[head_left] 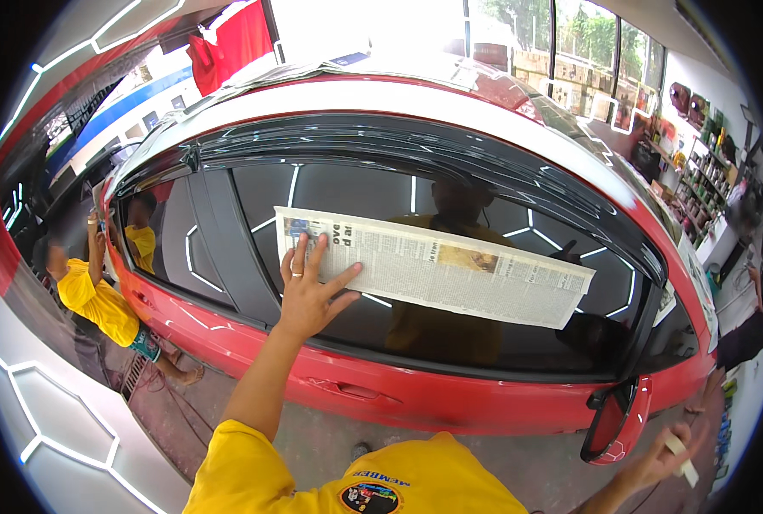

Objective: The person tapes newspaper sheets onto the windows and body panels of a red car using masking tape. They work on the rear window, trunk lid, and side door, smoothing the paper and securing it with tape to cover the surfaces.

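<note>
My left hand (308, 287) lies with spread fingers on the left end of a long folded strip of newspaper (484, 283), against the dark side window (347, 343) of a red car. The strip slants down to the right, and a pale band runs along its upper edge. A ring shows on one finger. At the lower right, apart from the car, my right hand (655, 458) is closed on a cream strip of tape (683, 463); part of it is hidden by the fingers.
The car's red door (415, 398) runs below the window, with a side mirror (617, 420) jutting out near my right arm. A person in a yellow shirt (103, 295) stands at the left end. Another person's dark sleeve (745, 338) shows at right, near shelves of cans (707, 180).
</note>
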Tool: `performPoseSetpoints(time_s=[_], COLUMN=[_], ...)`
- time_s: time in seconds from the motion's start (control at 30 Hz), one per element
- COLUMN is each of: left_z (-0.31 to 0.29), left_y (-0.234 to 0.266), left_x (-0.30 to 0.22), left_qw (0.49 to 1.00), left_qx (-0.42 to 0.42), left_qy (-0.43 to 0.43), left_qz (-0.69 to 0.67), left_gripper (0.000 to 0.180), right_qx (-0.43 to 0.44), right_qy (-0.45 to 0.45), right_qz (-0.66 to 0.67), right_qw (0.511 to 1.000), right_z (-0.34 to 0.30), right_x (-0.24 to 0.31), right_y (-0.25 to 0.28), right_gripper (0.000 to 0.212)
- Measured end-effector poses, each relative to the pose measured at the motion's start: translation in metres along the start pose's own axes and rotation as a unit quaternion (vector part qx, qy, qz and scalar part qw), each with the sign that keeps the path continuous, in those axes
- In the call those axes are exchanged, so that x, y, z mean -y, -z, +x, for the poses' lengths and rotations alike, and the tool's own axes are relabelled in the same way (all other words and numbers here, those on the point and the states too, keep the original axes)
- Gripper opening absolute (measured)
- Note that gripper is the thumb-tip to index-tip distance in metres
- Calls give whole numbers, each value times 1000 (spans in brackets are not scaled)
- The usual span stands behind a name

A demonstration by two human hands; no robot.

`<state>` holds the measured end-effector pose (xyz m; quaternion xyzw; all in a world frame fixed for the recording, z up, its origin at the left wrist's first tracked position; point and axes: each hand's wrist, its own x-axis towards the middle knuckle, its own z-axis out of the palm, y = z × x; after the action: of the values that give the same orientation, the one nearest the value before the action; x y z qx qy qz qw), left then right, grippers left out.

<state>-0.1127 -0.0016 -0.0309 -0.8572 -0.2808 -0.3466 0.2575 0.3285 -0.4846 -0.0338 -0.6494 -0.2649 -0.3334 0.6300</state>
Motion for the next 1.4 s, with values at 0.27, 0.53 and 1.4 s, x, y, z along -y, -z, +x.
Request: performPoseSetpoints(time_s=[0.27, 0.53, 1.4], left_z=[27, 85, 104], left_y=[0, 90, -35], left_x=[3, -14, -142], left_qw=[987, 971, 988], left_qx=[-138, -235, -87], left_qy=[-55, -23, -69], left_qz=[-64, -31, -104], left_gripper=[38, 27, 81], right_qx=[333, 223, 163], right_qy=[251, 459, 304], right_qz=[7, -142, -130], right_qw=[909, 848, 929], right_z=[-73, -30, -81], right_x=[119, 179, 113], right_y=[-185, -259, -302], right_gripper=[77, 29, 67])
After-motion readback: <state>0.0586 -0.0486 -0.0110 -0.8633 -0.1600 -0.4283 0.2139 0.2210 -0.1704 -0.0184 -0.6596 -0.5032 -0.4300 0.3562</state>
